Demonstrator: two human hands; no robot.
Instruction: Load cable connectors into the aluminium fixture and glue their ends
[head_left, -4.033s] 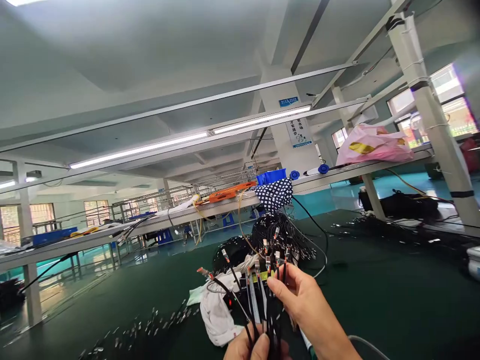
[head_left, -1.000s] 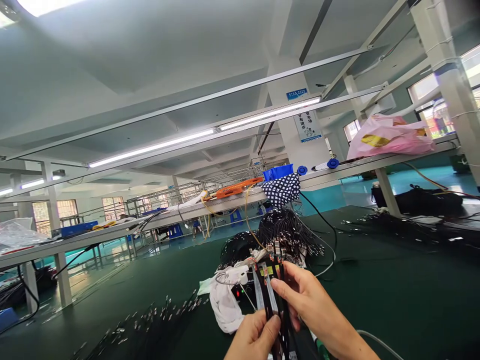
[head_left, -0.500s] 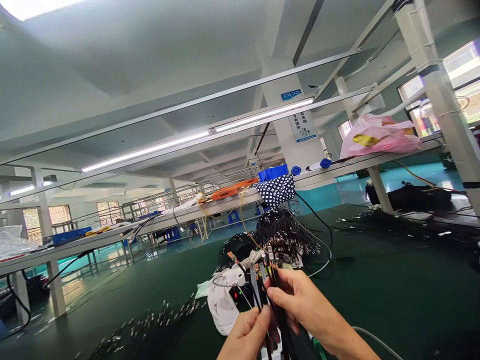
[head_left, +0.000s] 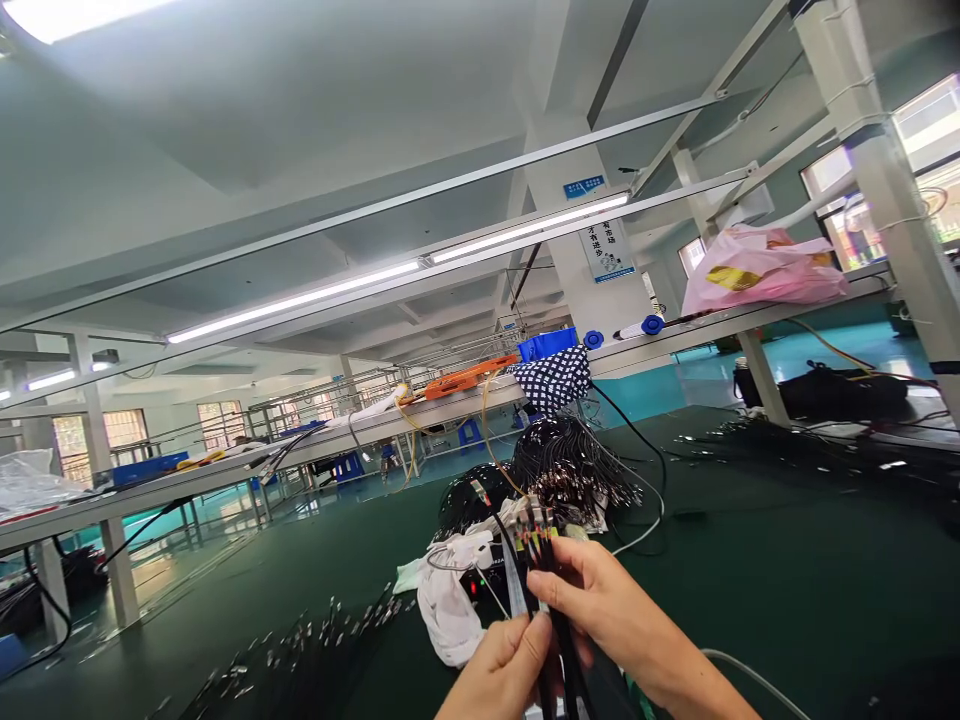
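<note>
My left hand (head_left: 499, 675) at the bottom edge pinches several thin black cables (head_left: 551, 640) with small metal connector tips (head_left: 534, 520) that stand upright above it. My right hand (head_left: 600, 610) is closed round the same bunch just above and to the right, with thumb and fingers pressed on the cables. Behind the hands lie a white cloth (head_left: 446, 605), a small black device with a red light (head_left: 480, 585) and a big heap of coiled black cables (head_left: 570, 465) on the dark green bench (head_left: 787, 580).
More loose cables with metal tips (head_left: 300, 650) lie scattered at the lower left. A raised shelf (head_left: 420, 410) crosses behind, carrying a dotted cloth (head_left: 555, 378), a blue bin (head_left: 546, 345), orange items and a pink bag (head_left: 757, 268). A white post (head_left: 881, 190) stands at right.
The fanned-out connector tips have been drawn together into a tighter bunch. My left thumb has shifted along the cables, and the view has swung slightly.
</note>
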